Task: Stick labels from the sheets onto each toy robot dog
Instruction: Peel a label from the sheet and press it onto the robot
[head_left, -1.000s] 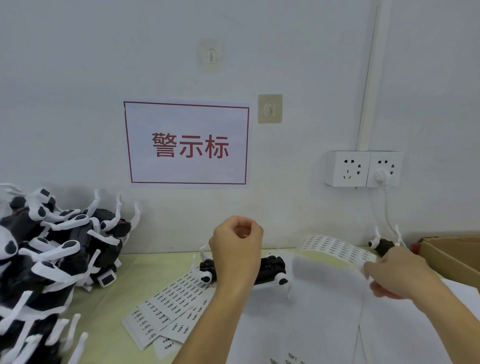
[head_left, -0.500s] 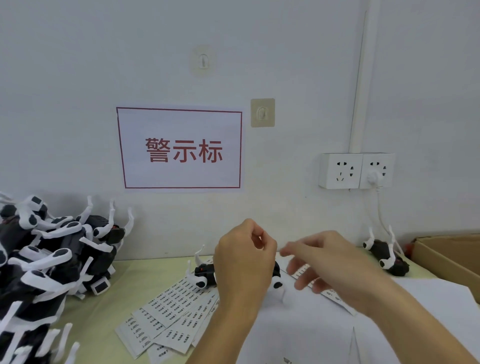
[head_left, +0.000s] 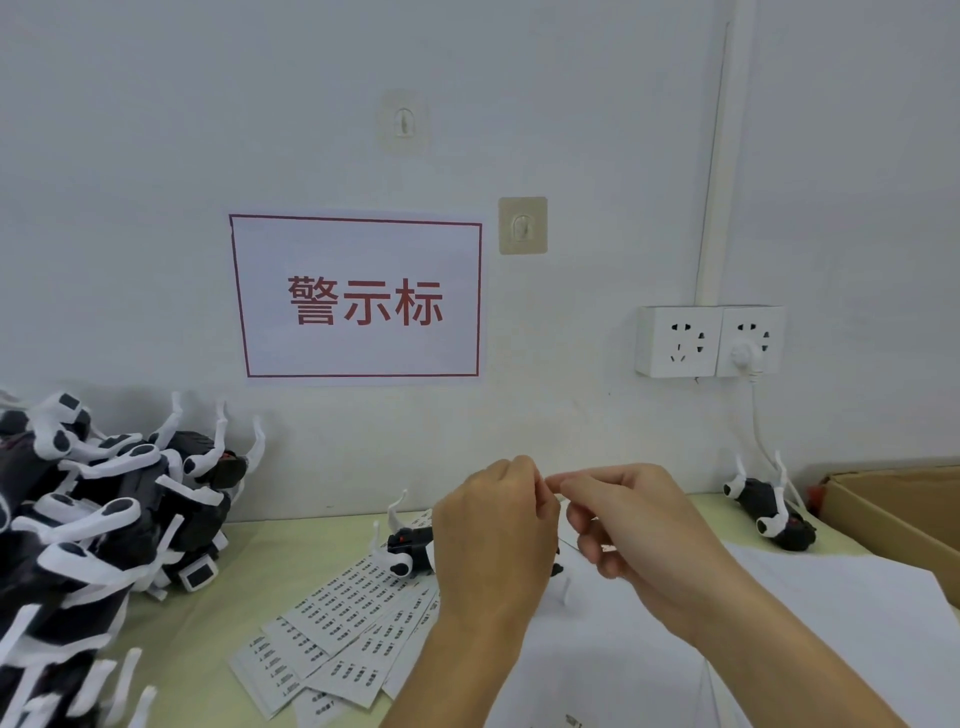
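- Both hands were raised mid-frame above the table (head_left: 249, 582), fingertips meeting: left hand (head_left: 493, 540) was curled in a loose fist, thumb and forefinger pinched at the top; right hand (head_left: 639, 535) reached in with thumb and forefinger tip pinched against the left's.
- Whatever sat between the fingertips was too small to make out; could not tell if it was a label.
- Toy robot dog (head_left: 410, 545), black with white legs, lay on the table directly behind the left hand, mostly hidden by it.
- Label sheets (head_left: 348, 623) were fanned out overlapping on the table, just left of the left forearm, touching the dog's near side.
- Heap of toy robot dogs (head_left: 98, 519) was stacked at the table's left edge against the wall.
- One more robot dog (head_left: 769, 509) lay on its back at far right, beside a cardboard box (head_left: 893, 514).
- White paper (head_left: 779, 623) covered the table under the right forearm.
- Wall behind held a red-bordered sign (head_left: 358, 299), two adhesive hooks (head_left: 522, 226), and a double socket (head_left: 709, 340) with a white plug in.
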